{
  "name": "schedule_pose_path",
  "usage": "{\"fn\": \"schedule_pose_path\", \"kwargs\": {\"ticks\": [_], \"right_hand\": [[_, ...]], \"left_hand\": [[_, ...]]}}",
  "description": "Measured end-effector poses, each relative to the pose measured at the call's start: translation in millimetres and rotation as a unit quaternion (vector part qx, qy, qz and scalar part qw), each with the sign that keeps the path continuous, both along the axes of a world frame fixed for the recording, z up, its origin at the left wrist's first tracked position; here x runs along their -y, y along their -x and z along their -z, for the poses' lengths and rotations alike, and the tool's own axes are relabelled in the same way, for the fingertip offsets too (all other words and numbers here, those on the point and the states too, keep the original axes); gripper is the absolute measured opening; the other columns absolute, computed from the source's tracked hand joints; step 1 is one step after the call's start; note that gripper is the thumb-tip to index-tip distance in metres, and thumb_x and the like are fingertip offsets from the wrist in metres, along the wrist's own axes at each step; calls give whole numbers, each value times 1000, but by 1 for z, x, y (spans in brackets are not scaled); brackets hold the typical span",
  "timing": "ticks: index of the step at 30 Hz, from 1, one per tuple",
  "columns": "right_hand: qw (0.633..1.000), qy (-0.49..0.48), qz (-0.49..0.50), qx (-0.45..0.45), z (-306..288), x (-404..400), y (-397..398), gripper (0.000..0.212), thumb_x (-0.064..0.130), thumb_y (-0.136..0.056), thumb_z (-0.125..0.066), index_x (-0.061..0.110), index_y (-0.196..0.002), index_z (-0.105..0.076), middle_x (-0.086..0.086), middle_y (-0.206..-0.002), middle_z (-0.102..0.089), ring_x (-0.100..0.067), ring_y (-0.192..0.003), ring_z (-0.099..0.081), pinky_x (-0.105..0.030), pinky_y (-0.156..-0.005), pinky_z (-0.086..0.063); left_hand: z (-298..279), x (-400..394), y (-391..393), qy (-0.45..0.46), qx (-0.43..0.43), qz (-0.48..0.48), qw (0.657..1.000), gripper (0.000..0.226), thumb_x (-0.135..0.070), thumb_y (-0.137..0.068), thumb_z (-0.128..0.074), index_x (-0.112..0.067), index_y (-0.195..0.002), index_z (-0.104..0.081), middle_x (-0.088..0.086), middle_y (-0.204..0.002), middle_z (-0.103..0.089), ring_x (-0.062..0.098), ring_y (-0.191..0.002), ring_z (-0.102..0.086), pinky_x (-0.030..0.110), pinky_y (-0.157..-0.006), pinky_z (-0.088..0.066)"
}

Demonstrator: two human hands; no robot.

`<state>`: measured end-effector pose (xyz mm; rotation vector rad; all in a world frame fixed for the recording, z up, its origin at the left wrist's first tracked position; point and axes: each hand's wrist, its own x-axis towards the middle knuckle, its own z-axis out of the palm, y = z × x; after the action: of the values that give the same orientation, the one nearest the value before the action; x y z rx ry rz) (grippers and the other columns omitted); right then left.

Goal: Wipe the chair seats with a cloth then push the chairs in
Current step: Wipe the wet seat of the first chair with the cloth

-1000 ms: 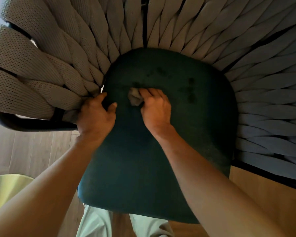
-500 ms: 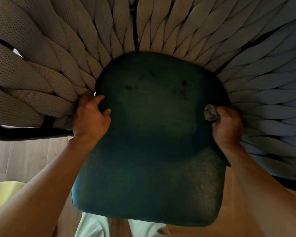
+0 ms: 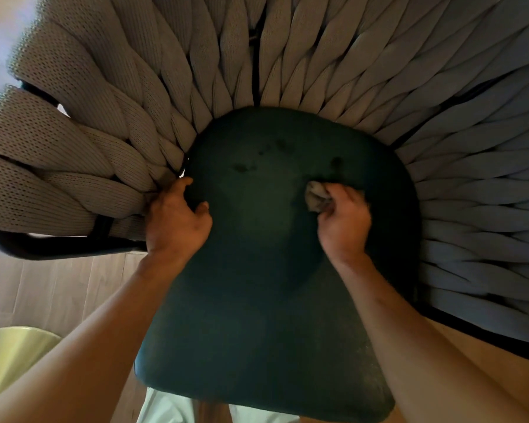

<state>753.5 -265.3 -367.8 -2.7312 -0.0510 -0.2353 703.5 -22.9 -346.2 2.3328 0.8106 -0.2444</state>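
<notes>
A: Dark green fabric covers the seat, and we are partway through wiping it. Our right hand curls round a small bunched cloth, pinching it against the cushion toward the seat's back right, just in front of some dark spots near the back edge.

B: And our left hand?

A: It grips the seat's left edge, fingers hooked where the cushion meets the woven backrest, thumb lying on top. That looks to us like bracing.

B: How will the cloth handle?

A: Soft and light, we judge; wadded this small it covers little per stroke, so we would keep firm pressure and overlap passes. The cushion likely gives under the palm, and its fabric probably drags rather than slips.

B: For pushing the chair in later?

A: We would take hold at the dark frame or the seat's side edges, which look stiff. The woven straps would likely flex. The wooden floor should let it slide.
</notes>
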Motion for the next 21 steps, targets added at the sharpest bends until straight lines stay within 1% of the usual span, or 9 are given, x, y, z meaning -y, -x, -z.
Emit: {"fn": "schedule_pose_path", "kwargs": {"ticks": [3,5,7,9,11,13,16,19,21], "right_hand": [[999,-43,-7,-7,1,-56,-2,33,10,-69,-57,20,-97,-72,-6,-87,-69,-33,-80,-63,-39,-73,-53],[998,-63,-20,-25,1,-96,-5,35,10,-71,-52,20,-98,-72,-7,-87,-70,-32,-78,-64,-39,-70,-54],[994,-77,-55,-44,-1,-133,-8,35,12,-74,-47,17,-97,-73,-9,-83,-70,-32,-75,-65,-39,-68,-54],[991,-83,-86,-53,-4,-164,-11,22,12,-73,-63,15,-92,-73,-10,-76,-69,-32,-68,-64,-37,-62,-52],[989,-73,-107,-67,-7,-182,-13,19,17,-67,-77,16,-86,-73,-8,-71,-67,-29,-63,-63,-33,-58,-50],[989,-45,-119,-77,-7,-185,-15,18,19,-66,-80,17,-82,-72,-6,-70,-67,-28,-64,-63,-32,-58,-49],[989,-13,-134,-67,-1,-171,-14,15,9,-69,-72,12,-83,-71,-10,-76,-68,-33,-72,-64,-40,-65,-54],[991,2,-129,-28,0,-139,-15,25,3,-66,-63,11,-88,-72,-12,-80,-68,-34,-75,-65,-41,-68,-55],[993,20,-118,-2,1,-110,-17,32,9,-68,-50,14,-91,-72,-10,-82,-69,-34,-77,-65,-40,-71,-56]], "left_hand": [[-3,3,-3,8,5,-35,999,44,-38,-96,-49,-14,-133,-52,15,-130,-58,36,-121,-50,38,-95,-38],[-7,4,-4,28,4,-66,997,43,-42,-100,-37,-13,-127,-54,17,-128,-59,36,-119,-49,37,-94,-37],[-12,6,-6,42,0,-81,996,46,-42,-102,-29,-12,-125,-55,18,-129,-57,37,-120,-48,37,-94,-35],[-16,7,-7,51,3,-91,994,48,-42,-103,-25,-11,-125,-55,20,-131,-55,38,-122,-47,37,-96,-35],[-17,6,-8,61,4,-100,993,49,-41,-103,-24,-8,-124,-55,21,-131,-55,37,-122,-47,37,-97,-34],[-15,4,-7,64,5,-96,993,48,-39,-104,-25,-8,-121,-57,21,-130,-56,37,-121,-47,37,-96,-34],[-11,1,-3,49,6,-52,997,38,-36,-102,-35,-13,-122,-58,17,-126,-59,36,-118,-50,36,-93,-37],[-6,0,-1,12,11,8,1000,37,-30,-94,-52,-17,-129,-57,14,-128,-59,35,-118,-51,38,-96,-41],[-3,1,-3,-13,2,31,999,43,-26,-88,-59,-16,-130,-56,16,-127,-58,36,-116,-52,42,-95,-44]]}}
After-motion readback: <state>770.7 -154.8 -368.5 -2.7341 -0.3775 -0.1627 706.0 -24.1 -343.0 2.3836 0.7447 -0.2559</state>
